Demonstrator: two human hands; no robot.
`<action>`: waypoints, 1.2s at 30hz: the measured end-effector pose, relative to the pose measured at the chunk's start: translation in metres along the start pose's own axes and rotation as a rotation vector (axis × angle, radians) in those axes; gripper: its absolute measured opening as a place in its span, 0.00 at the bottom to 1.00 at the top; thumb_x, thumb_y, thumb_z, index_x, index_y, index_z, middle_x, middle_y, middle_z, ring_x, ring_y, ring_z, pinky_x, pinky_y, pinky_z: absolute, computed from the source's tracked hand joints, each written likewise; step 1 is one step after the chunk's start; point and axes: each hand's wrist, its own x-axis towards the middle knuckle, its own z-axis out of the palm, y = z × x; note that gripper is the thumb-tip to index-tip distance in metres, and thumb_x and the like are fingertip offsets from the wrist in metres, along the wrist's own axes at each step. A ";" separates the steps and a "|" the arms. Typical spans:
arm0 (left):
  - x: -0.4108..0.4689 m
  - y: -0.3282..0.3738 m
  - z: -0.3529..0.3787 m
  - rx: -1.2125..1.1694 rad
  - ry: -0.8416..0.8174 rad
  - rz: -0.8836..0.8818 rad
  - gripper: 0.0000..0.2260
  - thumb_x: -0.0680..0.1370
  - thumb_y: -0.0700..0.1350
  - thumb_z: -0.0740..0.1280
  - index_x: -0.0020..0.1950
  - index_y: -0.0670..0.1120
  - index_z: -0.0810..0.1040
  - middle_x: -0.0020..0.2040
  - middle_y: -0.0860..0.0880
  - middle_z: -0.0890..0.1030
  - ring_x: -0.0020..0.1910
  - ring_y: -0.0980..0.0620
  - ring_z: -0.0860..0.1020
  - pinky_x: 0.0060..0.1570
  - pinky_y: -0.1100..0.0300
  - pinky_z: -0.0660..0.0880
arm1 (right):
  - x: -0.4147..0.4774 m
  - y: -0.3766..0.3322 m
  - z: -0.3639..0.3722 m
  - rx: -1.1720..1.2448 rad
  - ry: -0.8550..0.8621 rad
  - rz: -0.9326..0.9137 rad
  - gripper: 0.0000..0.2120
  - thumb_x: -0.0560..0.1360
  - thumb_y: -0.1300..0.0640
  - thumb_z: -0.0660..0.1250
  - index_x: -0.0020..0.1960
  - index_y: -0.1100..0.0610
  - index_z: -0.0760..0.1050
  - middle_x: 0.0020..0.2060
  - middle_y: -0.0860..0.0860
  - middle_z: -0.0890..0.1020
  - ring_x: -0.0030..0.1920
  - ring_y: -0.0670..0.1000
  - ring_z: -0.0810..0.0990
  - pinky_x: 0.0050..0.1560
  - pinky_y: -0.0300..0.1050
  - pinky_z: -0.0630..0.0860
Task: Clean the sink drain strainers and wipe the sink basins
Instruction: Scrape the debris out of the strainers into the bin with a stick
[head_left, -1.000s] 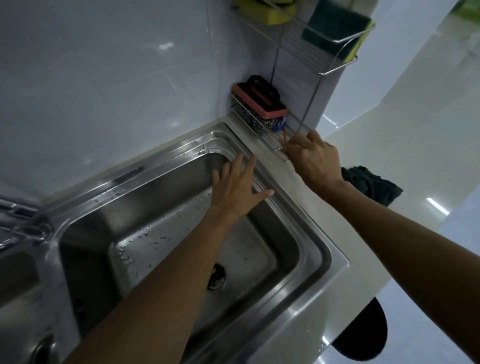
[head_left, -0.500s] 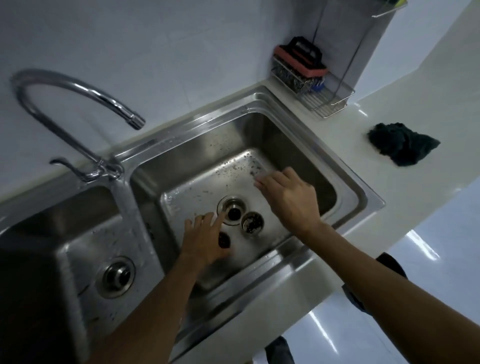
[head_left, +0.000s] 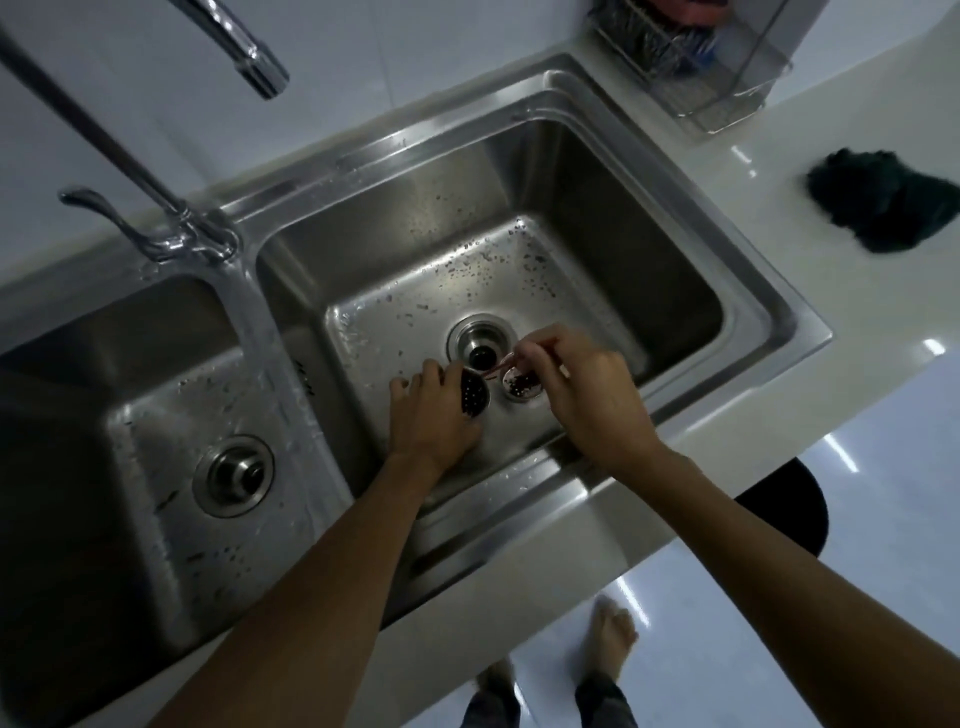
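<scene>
Steel basins fill my feed. In the right basin (head_left: 597, 218) my left hand (head_left: 431, 415) grips a dark perforated strainer (head_left: 474, 397), tipped on edge just beside the open drain (head_left: 480, 348). My right hand (head_left: 587, 395) pinches a thin reddish stick (head_left: 498, 366) above a second strainer (head_left: 522, 387) lying on the basin floor. The left basin (head_left: 104, 364) has its own strainer (head_left: 234, 475) seated in the drain. On the table (head_left: 857, 322) lies a dark cloth (head_left: 883, 208) — well apart from both hands.
</scene>
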 end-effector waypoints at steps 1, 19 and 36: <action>-0.001 0.006 -0.009 -0.057 0.041 0.021 0.35 0.73 0.60 0.73 0.76 0.51 0.67 0.67 0.45 0.71 0.63 0.44 0.76 0.68 0.46 0.66 | -0.004 0.000 -0.010 0.046 0.042 0.034 0.11 0.84 0.51 0.60 0.59 0.55 0.79 0.50 0.47 0.83 0.48 0.45 0.82 0.50 0.50 0.82; -0.007 0.428 -0.088 -0.503 0.253 0.540 0.35 0.67 0.53 0.82 0.69 0.48 0.70 0.64 0.53 0.71 0.57 0.56 0.72 0.59 0.51 0.77 | -0.171 0.157 -0.301 0.415 0.746 0.423 0.09 0.83 0.51 0.64 0.58 0.48 0.82 0.49 0.37 0.86 0.52 0.39 0.83 0.46 0.46 0.84; 0.048 0.548 0.246 -0.294 0.029 0.685 0.33 0.67 0.49 0.82 0.67 0.44 0.73 0.62 0.48 0.77 0.61 0.47 0.76 0.63 0.53 0.72 | -0.281 0.447 -0.152 0.434 0.977 0.943 0.08 0.82 0.53 0.65 0.57 0.47 0.82 0.50 0.39 0.84 0.53 0.40 0.81 0.58 0.49 0.80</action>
